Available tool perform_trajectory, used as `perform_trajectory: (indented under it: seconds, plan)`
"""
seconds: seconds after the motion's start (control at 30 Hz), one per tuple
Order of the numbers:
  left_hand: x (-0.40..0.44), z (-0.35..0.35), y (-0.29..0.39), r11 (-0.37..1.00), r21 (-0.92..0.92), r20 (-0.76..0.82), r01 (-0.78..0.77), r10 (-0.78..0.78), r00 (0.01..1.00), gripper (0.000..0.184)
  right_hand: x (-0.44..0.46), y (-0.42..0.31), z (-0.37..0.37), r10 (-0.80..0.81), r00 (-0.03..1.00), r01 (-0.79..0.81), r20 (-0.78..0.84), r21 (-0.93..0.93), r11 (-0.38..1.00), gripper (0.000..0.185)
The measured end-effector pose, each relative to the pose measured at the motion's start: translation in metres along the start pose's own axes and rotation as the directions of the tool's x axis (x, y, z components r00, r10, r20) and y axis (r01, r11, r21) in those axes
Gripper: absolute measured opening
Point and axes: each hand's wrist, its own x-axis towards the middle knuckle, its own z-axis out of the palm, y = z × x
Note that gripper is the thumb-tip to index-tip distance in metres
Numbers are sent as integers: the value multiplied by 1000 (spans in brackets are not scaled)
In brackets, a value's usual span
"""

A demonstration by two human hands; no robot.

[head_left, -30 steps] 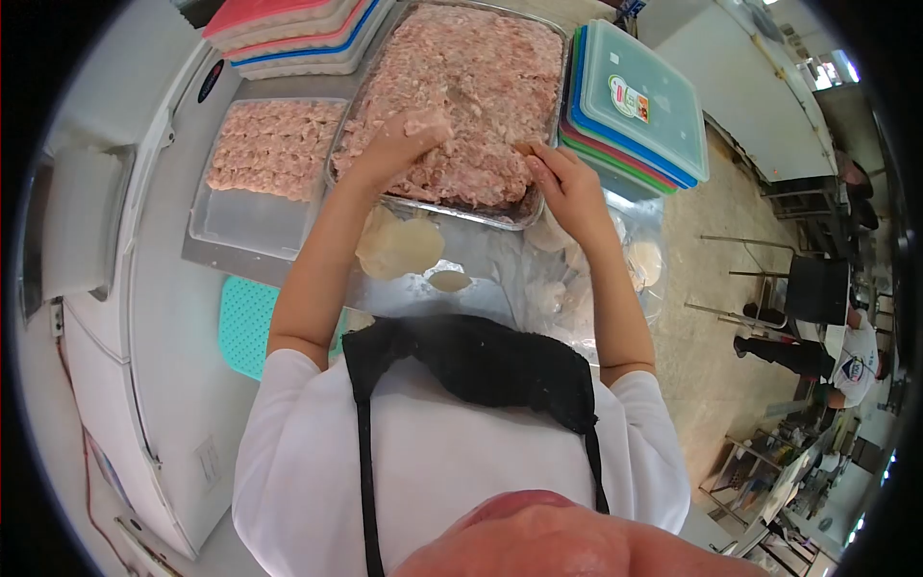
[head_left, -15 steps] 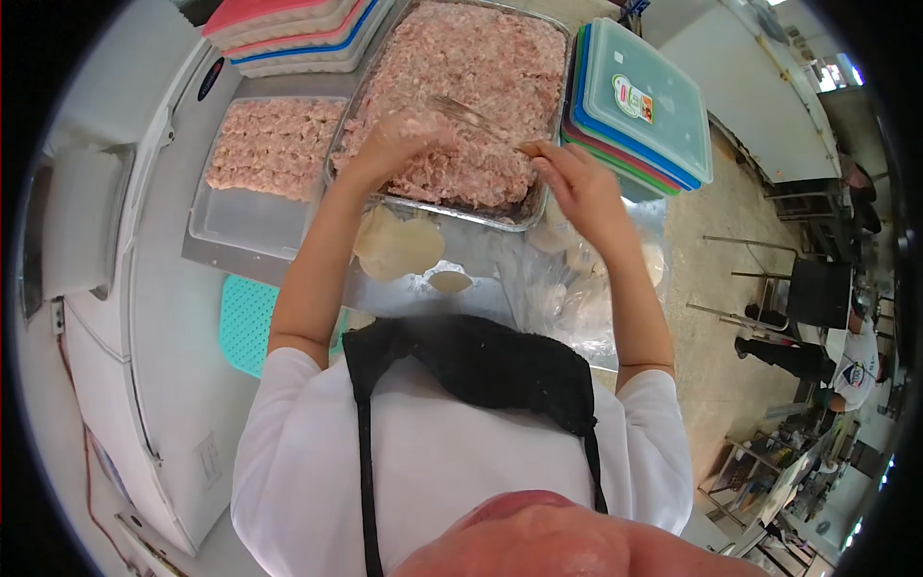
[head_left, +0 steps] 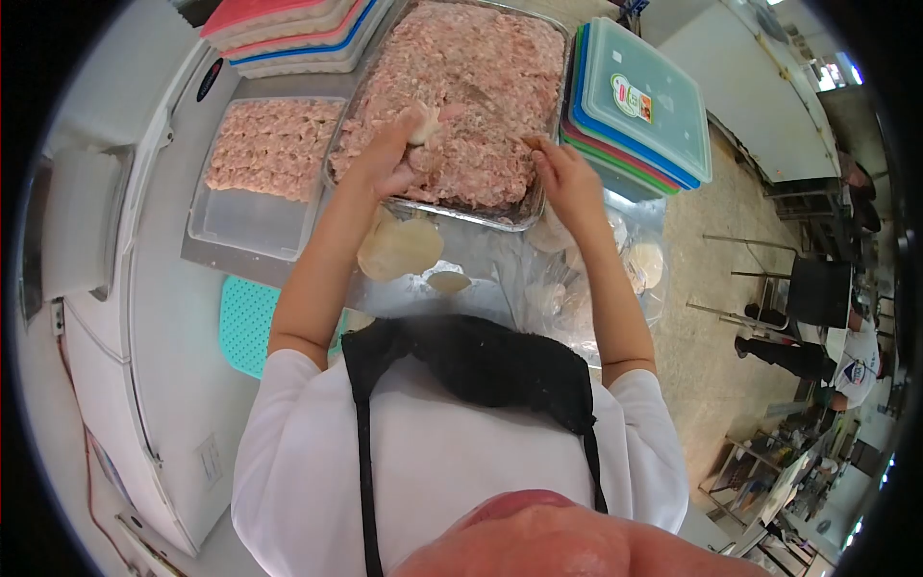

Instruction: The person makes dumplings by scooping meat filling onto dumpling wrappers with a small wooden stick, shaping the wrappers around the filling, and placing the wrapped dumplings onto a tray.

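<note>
My left hand (head_left: 389,159) is closed around a pale, thin dumpling wrapper (head_left: 425,127), over the near left part of a deep metal tray (head_left: 471,217). The tray is heaped with pinkish minced meat (head_left: 481,58). My right hand (head_left: 574,183), at the tray's right edge, pinches the brown handle (head_left: 532,142) of a flat metal spreader. Its blade points left into the meat and is hard to make out. On the steel table in front of the tray lie loose round wrappers (head_left: 399,247), and more wrappers (head_left: 646,264) lie in a clear plastic bag under my right forearm.
To the left, a clear plastic container (head_left: 252,229) holds rows of filled dumplings (head_left: 274,144). Stacked lidded containers (head_left: 639,106) stand right of the tray, and stacked trays (head_left: 298,43) at the back left. A turquoise perforated basket (head_left: 245,327) sits lower left. Another person (head_left: 851,370) is far right.
My left hand has turned, and the wrapper in it now shows. The spreader's blade has moved away from that hand and down into the meat. My right hand has shifted slightly.
</note>
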Motion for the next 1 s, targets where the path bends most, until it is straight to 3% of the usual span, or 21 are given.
perform_trajectory:
  seconds: [0.03, 0.13, 0.2, 0.23, 0.33, 0.47, 0.5, 0.57, 0.63, 0.73, 0.83, 0.87, 0.9, 0.93, 1.0]
  plan:
    - [-4, 3, 6, 977, 215, -13, -1, 4, 1000, 59, 5, -1, -10, 19, 1000, -19, 3, 72, 997, 28]
    - [-23, 29, 14, 805, 593, -115, -25, 116, 987, 45, 7, -15, -39, -36, 965, -45, 261, 299, 953, 28]
    - [-17, 19, 12, 419, 899, -19, -127, 326, 945, 49, 1, -20, -30, -87, 943, -10, 322, 288, 958, 28]
    - [-14, 13, 12, 178, 973, 63, -147, 405, 912, 51, -2, -21, -25, -113, 929, 9, 353, 284, 959, 28]
    - [-16, 1, 15, 6, 979, 194, -203, 271, 943, 64, 5, -9, -21, -172, 913, 94, 369, 220, 971, 23]
    - [-18, -5, 13, 289, 949, 27, -122, 310, 950, 61, 1, -50, -45, -169, 980, 191, 106, -261, 946, 22]
    - [-22, -6, 12, 338, 933, 7, -124, 326, 945, 59, -6, -51, -37, -260, 965, 263, 39, -179, 948, 20]
    - [-27, 0, 18, 354, 932, -10, -77, 239, 971, 58, -7, -24, -7, -271, 960, 279, 67, -176, 944, 20]
    - [-28, 17, 38, 269, 963, -15, 7, 28, 999, 58, -5, -15, -1, -170, 976, 198, 138, -223, 955, 22]
    - [-50, -14, 12, 82, 982, 118, -169, 428, 896, 60, -16, 1, -14, 40, 968, 64, 248, -401, 914, 25]
    - [-69, -1, 38, 238, 943, 154, -234, 312, 938, 62, -30, -34, -42, 130, 981, -89, 144, -256, 962, 31]
    - [-75, 4, 42, 231, 922, 216, -311, 358, 908, 59, -30, -50, -50, 144, 984, -124, 101, -183, 975, 32]
    - [-79, 9, 45, 217, 897, 275, -385, 407, 871, 56, -32, -62, -52, 56, 994, -58, 99, 15, 998, 34]
    - [-84, 12, 50, 201, 869, 328, -453, 451, 830, 52, -34, -80, -53, 11, 989, -21, 150, 70, 997, 32]
    - [-93, 18, 68, 237, 859, 389, -455, 276, 879, 45, -35, -120, -45, -85, 966, 40, 245, 183, 982, 30]
